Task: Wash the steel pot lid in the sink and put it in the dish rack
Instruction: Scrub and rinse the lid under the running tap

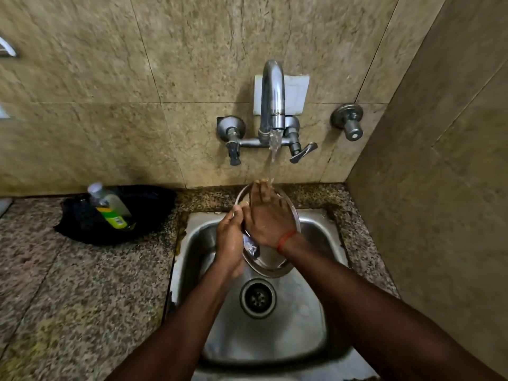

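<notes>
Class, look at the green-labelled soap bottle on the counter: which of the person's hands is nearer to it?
Left. The left hand grips the lid's edge on the side toward the bottle; the right hand lies across the lid, farther away.

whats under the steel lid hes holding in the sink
Below the steel pot lid is the sink basin with its round drain just beyond the lid's lower rim. The back of the basin is hidden by the lid and both hands.
</notes>
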